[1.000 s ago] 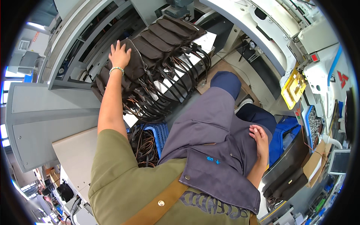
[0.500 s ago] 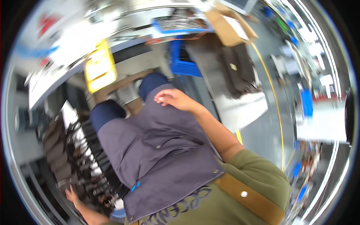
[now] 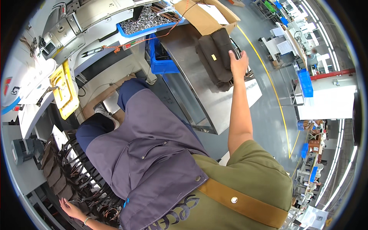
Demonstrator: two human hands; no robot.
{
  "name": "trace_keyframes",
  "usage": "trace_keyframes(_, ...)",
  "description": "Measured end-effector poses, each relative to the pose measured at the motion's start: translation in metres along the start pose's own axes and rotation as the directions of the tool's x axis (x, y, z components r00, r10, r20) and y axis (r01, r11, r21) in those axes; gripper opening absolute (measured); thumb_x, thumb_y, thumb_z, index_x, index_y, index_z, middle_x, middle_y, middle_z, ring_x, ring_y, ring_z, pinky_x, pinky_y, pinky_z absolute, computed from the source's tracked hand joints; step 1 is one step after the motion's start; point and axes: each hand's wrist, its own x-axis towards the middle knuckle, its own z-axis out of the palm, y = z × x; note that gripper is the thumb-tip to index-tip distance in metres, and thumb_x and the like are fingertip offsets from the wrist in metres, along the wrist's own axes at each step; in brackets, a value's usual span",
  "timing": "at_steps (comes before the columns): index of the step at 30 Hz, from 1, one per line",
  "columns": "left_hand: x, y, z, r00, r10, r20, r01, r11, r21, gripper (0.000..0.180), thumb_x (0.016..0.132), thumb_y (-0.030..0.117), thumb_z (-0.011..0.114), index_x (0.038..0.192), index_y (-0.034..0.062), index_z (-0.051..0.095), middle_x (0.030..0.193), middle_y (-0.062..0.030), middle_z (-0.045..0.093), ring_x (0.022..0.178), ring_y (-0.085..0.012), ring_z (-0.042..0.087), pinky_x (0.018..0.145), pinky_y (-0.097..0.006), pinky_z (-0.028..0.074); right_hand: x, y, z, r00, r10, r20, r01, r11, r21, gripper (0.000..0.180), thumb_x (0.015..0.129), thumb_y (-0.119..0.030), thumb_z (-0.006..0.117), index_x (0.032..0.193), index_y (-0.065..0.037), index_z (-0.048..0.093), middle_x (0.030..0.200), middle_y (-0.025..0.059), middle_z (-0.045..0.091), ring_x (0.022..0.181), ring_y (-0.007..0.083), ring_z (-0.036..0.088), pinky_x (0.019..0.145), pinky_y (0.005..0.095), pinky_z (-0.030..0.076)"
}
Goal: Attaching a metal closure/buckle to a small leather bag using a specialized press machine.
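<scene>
Since the earlier frame, our right grip has moved from our lap to the dark brown bundle on the metal table. It touches the bundle's right side; we cannot tell whether it is clasping it. Our left grip is released, fingers loosely spread, by the row of brown bags; a cardboard box sits beyond the bundle.
</scene>
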Motion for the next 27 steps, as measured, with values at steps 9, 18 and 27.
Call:
trace_keyframes(9,-0.013,0.234,0.011,0.916,0.224,0.334,0.095,0.686,-0.721,0.031,0.105,0.014,0.05,0.128,-0.0038,0.062,0.126,-0.0125,0.066,0.11,-0.0159,0.062,0.1,-0.03,0.047,-0.028,-0.106,-0.096,0.994,-0.081,0.079,0.031,0.867,0.497,0.013,0.091,-0.013,0.068,0.09,0.0,0.068,0.082,0.0148,0.067,0.072,0.0298,0.062,0.065,0.0368,0.049)
trace_keyframes(18,-0.091,0.391,0.073,0.699,0.38,0.606,0.71,-0.267,-0.651,0.057,0.107,0.035,0.037,0.148,-0.0033,0.037,0.15,-0.0221,0.043,0.136,-0.0298,0.046,0.113,-0.041,0.038,-0.18,-0.262,-0.194,0.55,-0.834,-0.037,0.073,0.004,0.997,0.016,0.081,-0.013,0.075,0.093,-0.004,0.068,0.096,0.0066,0.071,0.077,0.0236,0.066,0.064,0.0361,0.054)
trace_keyframes(27,-0.052,0.291,0.053,0.838,0.53,0.125,0.462,-0.571,-0.679,0.021,0.098,0.013,0.039,0.077,0.0132,0.039,0.069,0.001,0.034,0.063,-0.0116,0.032,0.058,-0.027,0.028,-0.225,-0.251,-0.16,0.176,-0.981,0.084,-0.193,0.049,0.98,0.05,0.089,-0.041,0.067,0.127,-0.008,0.062,0.143,0.0144,0.052,0.131,0.0336,0.048,0.105,0.0496,0.041)
